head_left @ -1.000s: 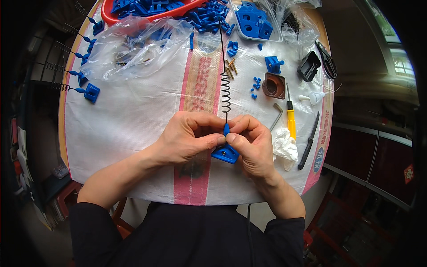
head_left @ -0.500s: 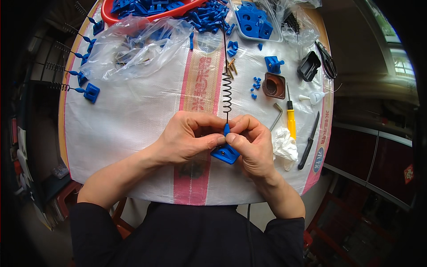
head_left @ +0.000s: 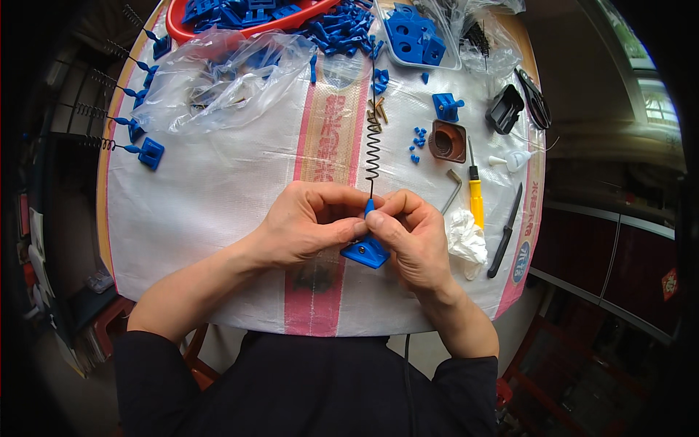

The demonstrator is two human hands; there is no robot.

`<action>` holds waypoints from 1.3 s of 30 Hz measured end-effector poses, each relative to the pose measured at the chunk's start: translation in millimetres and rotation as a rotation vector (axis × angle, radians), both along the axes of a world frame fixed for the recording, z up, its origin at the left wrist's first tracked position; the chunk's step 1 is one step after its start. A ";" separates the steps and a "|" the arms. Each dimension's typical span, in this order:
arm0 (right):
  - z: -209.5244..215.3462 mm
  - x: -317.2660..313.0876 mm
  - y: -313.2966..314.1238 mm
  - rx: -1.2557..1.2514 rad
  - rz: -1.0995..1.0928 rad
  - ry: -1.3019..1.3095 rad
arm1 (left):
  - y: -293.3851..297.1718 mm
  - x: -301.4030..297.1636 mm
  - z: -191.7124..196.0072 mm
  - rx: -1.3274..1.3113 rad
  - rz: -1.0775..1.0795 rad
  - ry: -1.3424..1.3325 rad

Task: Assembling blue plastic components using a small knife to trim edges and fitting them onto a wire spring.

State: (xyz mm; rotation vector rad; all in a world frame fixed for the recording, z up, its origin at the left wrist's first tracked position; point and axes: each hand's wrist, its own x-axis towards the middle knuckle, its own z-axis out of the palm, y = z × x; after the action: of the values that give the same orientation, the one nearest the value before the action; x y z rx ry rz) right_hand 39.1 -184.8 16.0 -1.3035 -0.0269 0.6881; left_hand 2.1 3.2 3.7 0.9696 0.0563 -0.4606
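Near the front of the table I hold a blue plastic base (head_left: 366, 253) with a pointed blue sleeve standing up from it. A black coiled spring wire (head_left: 373, 156) rises from the sleeve's tip and points away from me. My left hand (head_left: 306, 222) is closed, thumb and fingers pinching the sleeve from the left. My right hand (head_left: 411, 237) is closed too, its thumb lying on the sleeve from the right. Partly hidden behind the fingers is the joint of wire and sleeve. A screw head shows in the blue base.
Finished-looking blue bases with springs (head_left: 150, 153) line the left edge. A red basin (head_left: 247, 30) of blue parts and a plastic bag (head_left: 218, 87) lie at the back. To my right are a brown cup (head_left: 448, 142), a yellow screwdriver (head_left: 476, 200), a knife (head_left: 502, 244) and crumpled tissue (head_left: 466, 244).
The blue base has turned slightly and shifted a little to the left. The spring wire's far end leans more to the right. Both hands keep their hold.
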 end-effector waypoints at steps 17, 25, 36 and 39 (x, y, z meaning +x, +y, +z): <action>27.8 23.2 -179.0 -1.585 -0.401 -0.791 | 4.9 1.8 3.6 -0.051 0.008 0.121; 8.8 14.1 -170.4 -1.458 -0.383 -0.606 | 5.8 2.2 0.5 -0.043 0.024 0.137; 7.7 7.4 -177.4 -1.361 -0.478 -0.639 | 8.9 2.1 -2.7 -0.108 -0.004 0.104; 7.1 4.6 -174.2 -0.998 -0.523 -0.764 | 9.5 2.8 -3.1 -0.132 -0.009 0.105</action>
State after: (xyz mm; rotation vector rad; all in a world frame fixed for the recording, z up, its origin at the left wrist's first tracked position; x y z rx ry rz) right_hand 43.7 -358.9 23.1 -2.3503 0.0445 -0.3577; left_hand 4.9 12.7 0.6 0.8156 0.1152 -0.5173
